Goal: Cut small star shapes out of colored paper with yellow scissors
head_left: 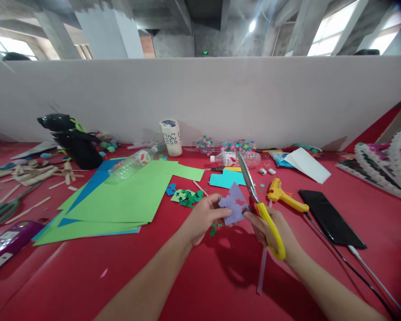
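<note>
My left hand [205, 217] pinches a piece of purple paper [233, 196] that has a star-shaped hole and cut edges. Yellow-handled scissors [270, 229] rest in my right hand [277, 225], blades pointing up and away. The fingertips of that hand also touch the paper's right edge. Small green paper stars [214, 230] lie on the table under my left hand. Just beyond it are green and blue paper scraps [187, 196] with star shapes. A cyan paper piece [226, 178] lies behind the purple one.
Large green sheets [127, 196] and a clear bottle [133, 164] lie left; another bottle [254, 158] lies behind. At right are a yellow glue gun [285, 196], a corded black phone [332, 218] and a glue stick [262, 269]. A cup [172, 138] stands by the white partition [187, 98].
</note>
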A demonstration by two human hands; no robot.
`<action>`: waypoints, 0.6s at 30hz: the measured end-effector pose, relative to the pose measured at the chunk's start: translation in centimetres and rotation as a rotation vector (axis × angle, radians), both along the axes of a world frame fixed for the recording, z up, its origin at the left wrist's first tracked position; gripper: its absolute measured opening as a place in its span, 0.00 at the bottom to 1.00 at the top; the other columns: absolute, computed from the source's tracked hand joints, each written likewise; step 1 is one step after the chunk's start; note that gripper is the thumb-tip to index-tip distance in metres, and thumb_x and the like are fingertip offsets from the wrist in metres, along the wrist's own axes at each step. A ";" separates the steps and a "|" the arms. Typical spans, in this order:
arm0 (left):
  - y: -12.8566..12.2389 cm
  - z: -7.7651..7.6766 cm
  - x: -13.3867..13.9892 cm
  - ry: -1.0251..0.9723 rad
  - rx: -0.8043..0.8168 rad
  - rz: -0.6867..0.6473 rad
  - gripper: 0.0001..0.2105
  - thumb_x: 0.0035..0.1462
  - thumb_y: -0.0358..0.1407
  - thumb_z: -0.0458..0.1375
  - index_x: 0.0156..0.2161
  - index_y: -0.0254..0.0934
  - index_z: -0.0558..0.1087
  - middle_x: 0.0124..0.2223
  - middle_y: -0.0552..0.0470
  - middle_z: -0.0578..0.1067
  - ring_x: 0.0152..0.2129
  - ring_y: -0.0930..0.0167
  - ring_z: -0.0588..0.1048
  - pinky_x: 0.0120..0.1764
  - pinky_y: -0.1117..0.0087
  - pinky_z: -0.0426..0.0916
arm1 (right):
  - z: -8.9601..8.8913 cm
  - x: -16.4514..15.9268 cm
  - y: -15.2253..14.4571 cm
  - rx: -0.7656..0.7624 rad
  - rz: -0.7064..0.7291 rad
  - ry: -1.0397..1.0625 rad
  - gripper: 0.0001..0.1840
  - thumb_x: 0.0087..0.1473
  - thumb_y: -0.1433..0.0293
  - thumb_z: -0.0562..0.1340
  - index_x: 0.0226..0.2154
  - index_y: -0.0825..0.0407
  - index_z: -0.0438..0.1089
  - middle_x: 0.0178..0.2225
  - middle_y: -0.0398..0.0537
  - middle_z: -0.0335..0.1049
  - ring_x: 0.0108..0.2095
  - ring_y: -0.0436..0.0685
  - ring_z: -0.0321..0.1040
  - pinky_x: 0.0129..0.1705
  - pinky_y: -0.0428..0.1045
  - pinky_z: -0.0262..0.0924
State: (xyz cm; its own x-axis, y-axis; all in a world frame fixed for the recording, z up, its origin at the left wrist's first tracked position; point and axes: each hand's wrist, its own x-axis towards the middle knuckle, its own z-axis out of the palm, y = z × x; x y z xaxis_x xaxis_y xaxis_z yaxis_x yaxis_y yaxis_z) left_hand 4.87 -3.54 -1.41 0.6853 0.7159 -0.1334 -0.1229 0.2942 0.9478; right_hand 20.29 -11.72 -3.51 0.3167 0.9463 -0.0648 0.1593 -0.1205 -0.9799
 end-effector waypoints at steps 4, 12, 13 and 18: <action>-0.2 0.2 0.2 -0.054 -0.119 -0.002 0.13 0.42 0.32 0.62 0.36 0.33 0.68 0.35 0.49 0.74 0.31 0.71 0.73 0.36 0.68 0.67 | 0.1 -0.2 0.0 -0.031 0.006 -0.003 0.18 0.48 0.60 0.59 0.18 0.50 0.54 0.06 0.31 0.50 0.07 0.44 0.48 0.10 0.40 0.43; -0.2 -0.3 -0.1 0.156 0.081 -0.141 0.08 0.45 0.35 0.59 0.29 0.32 0.67 0.22 0.53 0.72 0.16 0.76 0.70 0.21 0.76 0.62 | 0.7 -0.4 -0.2 0.009 -0.031 -0.014 0.20 0.48 0.58 0.59 0.16 0.50 0.53 0.06 0.31 0.48 0.08 0.45 0.48 0.11 0.42 0.45; -0.1 -0.2 -0.1 0.142 0.076 -0.134 0.08 0.45 0.35 0.59 0.30 0.32 0.66 0.23 0.53 0.72 0.16 0.75 0.71 0.21 0.75 0.62 | 0.6 -0.2 -0.2 0.023 -0.016 0.012 0.20 0.48 0.57 0.59 0.17 0.50 0.53 0.06 0.31 0.48 0.08 0.45 0.47 0.11 0.42 0.45; 1.0 0.7 -0.6 0.004 0.085 0.127 0.09 0.46 0.36 0.58 0.31 0.34 0.64 0.23 0.54 0.73 0.17 0.73 0.73 0.23 0.73 0.65 | 0.6 0.5 -0.6 0.048 0.152 0.009 0.21 0.51 0.53 0.56 0.19 0.51 0.54 0.10 0.32 0.49 0.10 0.44 0.48 0.14 0.41 0.44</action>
